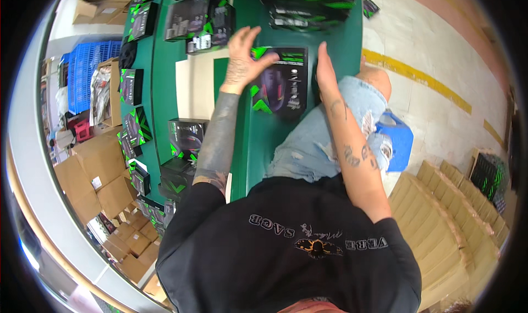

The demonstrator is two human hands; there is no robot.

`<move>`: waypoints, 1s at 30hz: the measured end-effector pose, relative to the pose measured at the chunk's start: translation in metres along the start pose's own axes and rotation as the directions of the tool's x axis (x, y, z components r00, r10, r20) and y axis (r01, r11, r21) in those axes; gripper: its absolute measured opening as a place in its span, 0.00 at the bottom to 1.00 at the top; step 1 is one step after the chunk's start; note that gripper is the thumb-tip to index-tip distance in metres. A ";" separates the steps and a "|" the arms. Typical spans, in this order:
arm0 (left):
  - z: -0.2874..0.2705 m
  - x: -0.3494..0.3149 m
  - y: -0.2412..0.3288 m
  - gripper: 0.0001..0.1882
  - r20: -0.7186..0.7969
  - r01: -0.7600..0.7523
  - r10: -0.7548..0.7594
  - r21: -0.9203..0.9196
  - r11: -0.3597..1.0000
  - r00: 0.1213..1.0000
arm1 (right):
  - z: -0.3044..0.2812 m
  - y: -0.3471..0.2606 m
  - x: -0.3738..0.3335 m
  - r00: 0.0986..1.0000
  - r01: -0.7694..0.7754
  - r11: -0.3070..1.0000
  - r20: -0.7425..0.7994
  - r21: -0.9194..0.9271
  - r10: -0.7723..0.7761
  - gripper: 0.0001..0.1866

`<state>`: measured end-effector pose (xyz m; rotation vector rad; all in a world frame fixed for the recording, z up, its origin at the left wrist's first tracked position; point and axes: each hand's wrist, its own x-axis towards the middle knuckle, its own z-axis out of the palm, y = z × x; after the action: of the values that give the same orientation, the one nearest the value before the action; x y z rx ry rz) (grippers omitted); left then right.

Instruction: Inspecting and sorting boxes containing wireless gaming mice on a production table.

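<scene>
A black box [296, 87] with green corners and a picture of a computer mouse lies flat on the green bench [263, 140] in front of me. My left hand [246, 61] is open at its far left side, fingers spread and thumb reaching over the box's upper part. Whether the thumb touches it I cannot tell. On the other side, apart from the box, my right hand [325, 70] is open, its straight fingers pointing away from me. Neither hand holds anything. Just beyond the box stands a row of similar black and green boxes [308, 17].
More black boxes [190, 19] are stacked left of my left hand, and others [137, 127] line the green belt farther left. Past it are a blue crate [93, 65] and brown cartons [91, 175]. At right are a blue stool [397, 140] and rows of brown cartons [434, 230].
</scene>
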<state>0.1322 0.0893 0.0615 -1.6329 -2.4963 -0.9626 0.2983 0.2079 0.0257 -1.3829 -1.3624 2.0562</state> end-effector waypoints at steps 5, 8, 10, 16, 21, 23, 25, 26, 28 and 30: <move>0.043 -0.054 -0.031 0.47 0.299 0.421 -0.322 -0.372 0.827 0.898 | -0.002 0.032 -0.034 0.947 0.284 0.814 0.280 -0.507 -0.156 0.51; 0.058 -0.051 -0.080 0.28 -0.101 0.533 -0.798 -0.694 0.484 0.594 | 0.001 0.041 -0.033 0.979 0.174 0.557 0.202 -0.812 -0.012 0.54; 0.038 -0.032 -0.126 0.19 -0.278 0.395 -0.883 -0.814 0.426 0.378 | -0.001 0.043 -0.034 0.980 0.165 0.507 0.200 -0.846 0.015 0.54; -0.005 0.017 -0.275 0.50 -0.345 0.693 -0.932 -0.644 0.323 0.114 | 0.010 0.014 -0.040 0.964 0.149 0.109 0.169 -0.983 0.206 0.44; 0.026 0.029 -0.264 0.34 -0.154 0.416 -0.878 -0.835 0.361 0.454 | -0.016 0.021 -0.040 0.984 0.093 0.058 0.101 -0.994 0.149 0.39; -0.018 0.020 -0.281 0.21 -0.068 0.142 -0.860 -0.977 0.161 0.506 | -0.007 0.021 -0.042 0.976 0.158 0.111 0.172 -0.981 0.131 0.40; -0.029 0.028 -0.254 0.14 -0.069 0.061 -0.927 -0.993 0.098 0.368 | -0.011 0.022 -0.041 0.986 0.153 0.161 0.161 -0.975 0.042 0.41; -0.032 0.037 -0.219 0.14 -0.045 0.072 -0.925 -0.994 0.078 0.377 | -0.016 0.023 -0.043 0.989 0.150 0.204 0.145 -0.967 -0.039 0.42; -0.062 0.044 -0.152 0.18 -0.203 0.103 -0.939 -0.966 0.239 0.279 | -0.015 0.025 -0.046 0.947 0.262 0.300 0.184 -0.917 -0.263 0.42; -0.077 0.022 -0.106 0.26 -0.572 0.061 -0.742 -0.776 0.627 0.350 | -0.005 0.016 -0.048 0.852 0.409 0.354 0.212 -0.841 -0.480 0.43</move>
<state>0.0098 0.0408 0.0794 -0.0667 -1.8163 -2.1965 0.3298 0.1696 0.0377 -1.1011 -2.5903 0.8682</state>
